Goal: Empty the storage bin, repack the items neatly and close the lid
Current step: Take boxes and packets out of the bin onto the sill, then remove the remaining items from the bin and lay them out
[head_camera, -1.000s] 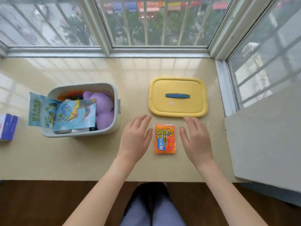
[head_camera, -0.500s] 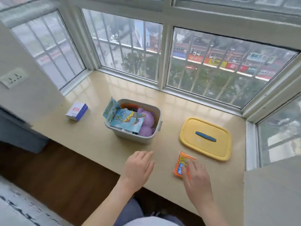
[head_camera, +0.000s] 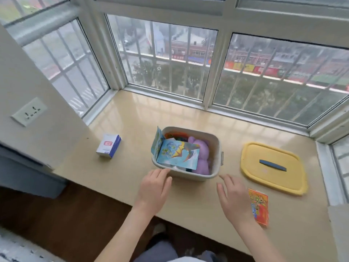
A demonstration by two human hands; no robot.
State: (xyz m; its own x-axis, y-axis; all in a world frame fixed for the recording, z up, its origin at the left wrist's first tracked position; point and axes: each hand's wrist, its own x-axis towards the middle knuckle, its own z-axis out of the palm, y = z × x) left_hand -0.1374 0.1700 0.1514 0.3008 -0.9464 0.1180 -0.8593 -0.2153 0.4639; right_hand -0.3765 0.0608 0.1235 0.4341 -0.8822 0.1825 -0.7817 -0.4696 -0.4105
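- The left hand point(head_camera: 154, 190) is flat and released, fingers point(head_camera: 162, 173) straight and close together, holding nothing. The tips reach the near left corner of the storage bin point(head_camera: 217, 148) — whether they touch its wall I cannot tell.
- The right hand point(head_camera: 234, 197) is also released, palm down over the ledge point(head_camera: 170, 118), its fingers point(head_camera: 225, 178) loosely spread and empty, with the tips just short of the bin's near right corner.
- The bin stands upright on the ledge between and beyond the two hands, uncovered and still full. A blue picture booklet point(head_camera: 178, 155) leans across its left half and a purple plush toy point(head_camera: 202, 157) fills the right.
- The yellow lid point(head_camera: 264, 178) lies flat on the ledge to the bin's right, apart from it, blue handle point(head_camera: 272, 164) facing up.
- An orange packet point(head_camera: 259, 207) lies flat just beside the right hand's outer edge — contact is unclear.
- A small white-and-blue box point(head_camera: 108, 146) sits on the ledge, well left of the bin.
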